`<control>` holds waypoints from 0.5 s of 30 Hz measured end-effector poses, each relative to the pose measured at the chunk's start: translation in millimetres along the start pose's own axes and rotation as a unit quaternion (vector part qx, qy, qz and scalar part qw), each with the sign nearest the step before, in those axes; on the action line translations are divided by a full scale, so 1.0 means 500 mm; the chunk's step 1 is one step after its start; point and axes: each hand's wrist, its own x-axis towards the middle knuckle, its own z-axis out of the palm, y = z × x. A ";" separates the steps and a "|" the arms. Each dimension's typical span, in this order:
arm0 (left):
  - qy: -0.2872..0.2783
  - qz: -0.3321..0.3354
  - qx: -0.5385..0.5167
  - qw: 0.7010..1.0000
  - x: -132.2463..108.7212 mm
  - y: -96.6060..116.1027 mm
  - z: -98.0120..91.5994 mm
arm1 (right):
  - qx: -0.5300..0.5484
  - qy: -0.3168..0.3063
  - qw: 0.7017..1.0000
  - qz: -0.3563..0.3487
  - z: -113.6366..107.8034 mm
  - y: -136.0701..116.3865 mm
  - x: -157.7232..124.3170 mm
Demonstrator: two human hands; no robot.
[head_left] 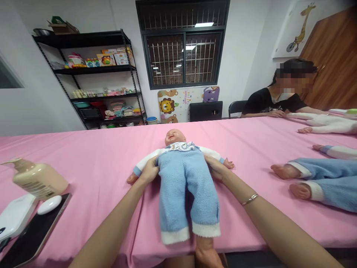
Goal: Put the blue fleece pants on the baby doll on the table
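Observation:
A baby doll lies on its back on the pink cloth, head away from me and feet toward me. It wears a white top with blue cuffs and fleecy blue trousers with white hems. My left hand grips the trousers at the waist on the left side, its fingertips hidden behind the fabric. On the opposite side my right hand holds the waist too, fingers mostly out of sight under the doll. One bare doll foot hangs over the table's front edge.
At the left are a lotion pump bottle, a phone, a white oval item and a white device. More dolls lie at the right. A person in black sits at the far right. Shelves stand behind.

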 end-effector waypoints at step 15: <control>0.209 0.105 0.258 0.937 0.008 0.045 0.007 | -0.124 0.149 0.979 -0.067 -0.038 -0.026 0.011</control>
